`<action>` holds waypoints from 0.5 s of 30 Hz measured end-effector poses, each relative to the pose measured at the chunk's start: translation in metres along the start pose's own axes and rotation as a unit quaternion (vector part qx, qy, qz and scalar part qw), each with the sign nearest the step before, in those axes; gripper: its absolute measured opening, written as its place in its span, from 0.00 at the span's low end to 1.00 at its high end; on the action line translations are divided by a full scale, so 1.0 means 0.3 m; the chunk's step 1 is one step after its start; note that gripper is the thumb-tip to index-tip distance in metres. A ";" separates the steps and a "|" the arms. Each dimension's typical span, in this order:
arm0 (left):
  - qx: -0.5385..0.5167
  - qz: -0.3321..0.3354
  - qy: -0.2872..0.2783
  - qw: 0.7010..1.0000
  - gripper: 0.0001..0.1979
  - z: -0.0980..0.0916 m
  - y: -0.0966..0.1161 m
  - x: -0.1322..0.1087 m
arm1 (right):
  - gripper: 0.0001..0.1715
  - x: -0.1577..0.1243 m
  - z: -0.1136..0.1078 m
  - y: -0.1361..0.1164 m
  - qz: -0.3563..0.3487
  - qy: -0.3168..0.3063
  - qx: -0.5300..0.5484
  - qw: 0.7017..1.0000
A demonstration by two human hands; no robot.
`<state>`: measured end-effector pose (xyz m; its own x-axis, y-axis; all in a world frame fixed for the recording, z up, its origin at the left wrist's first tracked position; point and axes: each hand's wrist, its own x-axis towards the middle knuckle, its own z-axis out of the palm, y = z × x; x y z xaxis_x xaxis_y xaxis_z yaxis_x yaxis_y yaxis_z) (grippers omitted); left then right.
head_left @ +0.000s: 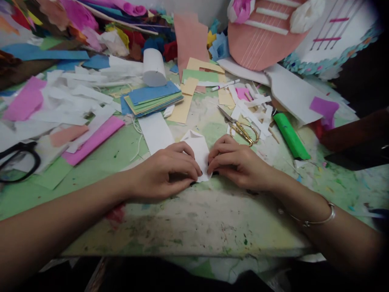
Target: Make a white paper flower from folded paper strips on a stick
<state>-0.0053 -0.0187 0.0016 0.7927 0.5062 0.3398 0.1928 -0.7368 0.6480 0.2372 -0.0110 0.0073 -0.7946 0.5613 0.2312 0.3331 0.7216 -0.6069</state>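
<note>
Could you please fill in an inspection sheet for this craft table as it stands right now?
Surface: green table, paint-stained and scratched, bare mainly along the near edge.
Things in hand: white folded paper, lying on the table between both hands.
Clutter: gold-handled scissors, green marker-like tool, stack of coloured sheets, white paper roll, black-handled scissors, many paper scraps.
Hands: left hand and right hand, both curled with fingertips on the paper's lower part; bracelet on the right wrist.
Cables: nothing seen; only a thin white string.
Surroundings: pink card guitar shape and paper flowers at the far side.
</note>
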 end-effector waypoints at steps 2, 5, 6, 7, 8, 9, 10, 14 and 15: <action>-0.006 -0.021 -0.005 1.000 0.08 -0.002 0.002 0.001 | 0.14 0.000 -0.002 0.001 0.006 -0.007 0.007 1.000; -0.014 -0.063 -0.009 0.998 0.08 -0.004 0.003 0.002 | 0.14 0.006 -0.001 -0.003 0.018 -0.025 -0.001 1.000; -0.014 -0.076 -0.012 0.997 0.08 -0.004 0.002 0.003 | 0.14 0.009 0.001 -0.006 0.024 -0.031 -0.008 0.999; -0.012 -0.087 -0.014 0.996 0.07 -0.004 0.001 0.004 | 0.13 0.012 0.004 -0.008 0.031 -0.034 -0.016 0.999; -0.011 -0.094 -0.017 0.995 0.07 -0.003 -0.001 0.005 | 0.13 0.014 0.007 -0.010 0.037 -0.036 -0.024 0.998; -0.009 -0.098 -0.018 0.995 0.06 -0.002 -0.003 0.006 | 0.13 0.016 0.011 -0.011 0.044 -0.036 -0.030 0.998; -0.007 -0.097 -0.018 0.995 0.06 -0.001 -0.005 0.008 | 0.12 0.018 0.014 -0.012 0.049 -0.034 -0.035 0.998; 0.001 -0.074 -0.014 0.997 0.06 0.002 -0.011 0.016 | 0.12 0.023 0.023 -0.010 0.053 -0.028 -0.043 0.997; 0.001 -0.075 -0.015 0.997 0.06 0.002 -0.011 0.018 | 0.12 0.024 0.023 -0.009 0.053 -0.028 -0.043 0.997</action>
<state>-0.0013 -0.0139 0.0009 0.7717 0.5973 0.2182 0.3123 -0.6549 0.6881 0.2271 -0.0118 0.0052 -0.7788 0.6148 0.1247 0.4576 0.6927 -0.5576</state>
